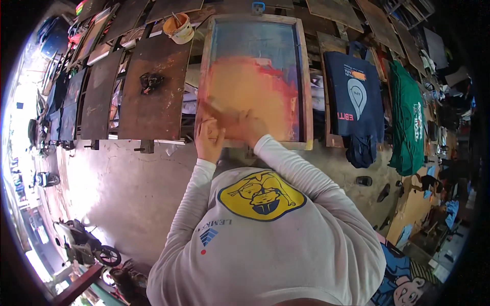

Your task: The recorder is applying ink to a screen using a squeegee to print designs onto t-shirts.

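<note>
A silk-screen printing frame (304, 76) with wooden sides lies in front of me, its mesh smeared with orange and red ink over a blue-grey area. At its near left corner, my left hand (208, 142) grips the wooden side, thumb turned inward. My right hand (251, 126) is over the lower part of the mesh, somewhat blurred, with its fingers closed on a brown squeegee (220, 113). The squeegee slants toward the frame's left side, and its lower edge is hard to make out against the ink.
Left of the frame, a brown board (153, 97) carries a crumpled black thing (151, 82). An ink-stained bucket (178, 29) with a stick in it stands at the far left corner. To the right lie a navy tote bag (356, 94) and a green cloth bag (407, 122).
</note>
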Tool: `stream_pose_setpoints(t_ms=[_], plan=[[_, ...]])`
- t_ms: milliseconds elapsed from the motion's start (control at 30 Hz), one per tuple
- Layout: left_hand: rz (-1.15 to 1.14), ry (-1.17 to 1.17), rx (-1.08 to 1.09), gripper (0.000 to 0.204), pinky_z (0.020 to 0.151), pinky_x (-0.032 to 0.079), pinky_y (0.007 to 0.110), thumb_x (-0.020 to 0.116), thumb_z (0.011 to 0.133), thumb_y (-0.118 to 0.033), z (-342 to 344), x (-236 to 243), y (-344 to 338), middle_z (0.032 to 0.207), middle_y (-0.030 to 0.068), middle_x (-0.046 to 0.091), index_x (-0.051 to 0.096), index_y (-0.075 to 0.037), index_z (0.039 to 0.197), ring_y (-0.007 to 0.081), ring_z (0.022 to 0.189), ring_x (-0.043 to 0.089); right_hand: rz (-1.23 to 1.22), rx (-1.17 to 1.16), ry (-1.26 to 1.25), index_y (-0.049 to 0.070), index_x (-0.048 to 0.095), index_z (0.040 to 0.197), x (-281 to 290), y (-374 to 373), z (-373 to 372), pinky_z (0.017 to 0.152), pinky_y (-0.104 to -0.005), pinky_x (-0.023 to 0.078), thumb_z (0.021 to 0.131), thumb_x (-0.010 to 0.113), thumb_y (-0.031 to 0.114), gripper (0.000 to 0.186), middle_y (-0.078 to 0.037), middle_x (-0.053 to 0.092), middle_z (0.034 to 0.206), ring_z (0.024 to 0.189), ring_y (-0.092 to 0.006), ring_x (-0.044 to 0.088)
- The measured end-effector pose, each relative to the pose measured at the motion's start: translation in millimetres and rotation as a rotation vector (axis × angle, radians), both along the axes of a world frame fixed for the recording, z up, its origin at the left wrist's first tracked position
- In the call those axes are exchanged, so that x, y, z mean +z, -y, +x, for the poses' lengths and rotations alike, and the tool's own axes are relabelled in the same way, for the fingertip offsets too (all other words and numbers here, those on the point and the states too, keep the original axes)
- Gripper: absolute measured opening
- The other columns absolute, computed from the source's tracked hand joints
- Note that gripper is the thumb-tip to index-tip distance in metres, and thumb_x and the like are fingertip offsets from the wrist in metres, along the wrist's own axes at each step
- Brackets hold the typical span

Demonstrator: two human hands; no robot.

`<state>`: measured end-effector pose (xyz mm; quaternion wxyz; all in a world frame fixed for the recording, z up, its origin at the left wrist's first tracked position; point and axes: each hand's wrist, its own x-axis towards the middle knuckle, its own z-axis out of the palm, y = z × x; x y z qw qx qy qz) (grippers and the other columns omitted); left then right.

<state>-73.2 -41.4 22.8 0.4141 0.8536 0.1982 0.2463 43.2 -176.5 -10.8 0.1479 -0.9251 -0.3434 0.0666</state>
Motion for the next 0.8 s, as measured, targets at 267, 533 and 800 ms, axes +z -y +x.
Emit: stream_pose_setpoints(t_ms=[267,533,800], plan=[[0.1,0.153,0.054,0.031,0.08,0.051,0.035,0.074,0.079,-0.008,-6.2,2.6,14.1,0.104,0.0116,0.065,0.063,-0.004,0.107,0.028,0.092,0.064,0.247,0.071,-0.146,0.001,0.058,0.097,4.3,42.5,54.0,0.075,-0.0488,0.054,0.088,0.062,0.025,0.026,-0.023,0.063,0.098,0.081,-0.0424,0.066],[-0.026,0.082,0.143,0.021,0.076,0.052,0.029,0.07,0.086,-0.005,-33.4,-5.9,15.6,0.096,0.0073,0.066,0.063,-0.003,0.105,0.0181,0.085,0.066,0.171,-0.128,0.026,0.001,0.054,0.099,16.3,51.6,58.8,0.072,-0.0503,0.053,0.088,0.062,0.017,0.022,-0.023,0.063,0.098,0.081,-0.0418,0.066],[-0.09,0.116,0.019,0.019,0.076,0.052,0.028,0.07,0.085,-0.005,-19.1,-0.8,-11.1,0.093,0.008,0.067,0.064,-0.001,0.102,0.0187,0.085,0.067,0.015,0.105,-0.07,0.003,0.05,0.104,10.5,12.3,-5.6,0.073,-0.0513,0.054,0.087,0.062,0.019,0.026,-0.021,0.059,0.101,0.081,-0.0428,0.066]])
